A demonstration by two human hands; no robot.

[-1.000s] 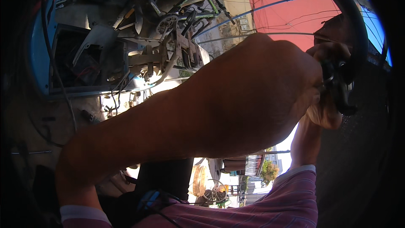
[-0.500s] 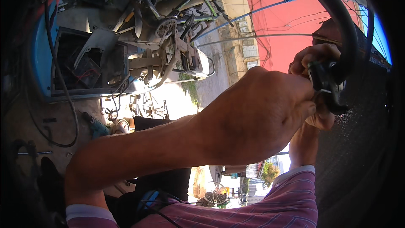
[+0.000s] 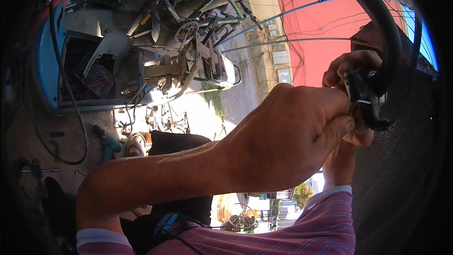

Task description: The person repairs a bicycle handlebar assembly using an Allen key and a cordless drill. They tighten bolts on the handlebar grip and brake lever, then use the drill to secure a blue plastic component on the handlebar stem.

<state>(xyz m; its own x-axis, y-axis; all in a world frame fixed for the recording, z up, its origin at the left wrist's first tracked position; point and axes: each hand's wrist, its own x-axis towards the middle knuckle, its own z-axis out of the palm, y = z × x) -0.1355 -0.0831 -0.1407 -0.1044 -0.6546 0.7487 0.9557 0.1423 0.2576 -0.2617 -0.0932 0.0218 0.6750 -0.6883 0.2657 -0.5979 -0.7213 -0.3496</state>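
A black brake lever assembly (image 3: 364,95) sits on a curved black handlebar (image 3: 390,33) at the right. My right hand (image 3: 355,62) is wrapped round it from behind, with fingers above and the rest of the hand partly showing below. My left hand (image 3: 283,137) reaches across from the left, closed in a pinch against the near side of the lever body. Its fingertips are mostly turned away, so what they pinch cannot be made out. A thin silvery piece shows on the lever beside my left thumb.
At the left lies a blue-edged case (image 3: 52,75) with metal parts and wires in it. Bicycle frames (image 3: 188,9) are piled at the back. A green power drill (image 3: 108,144) rests on the ground near my foot (image 3: 137,144). A black cable (image 3: 63,75) hangs at the left.
My left hand has tipped a little, with its thumb and lower edge shifting slightly downward at the lever. My right hand stays round the lever in nearly the same place.
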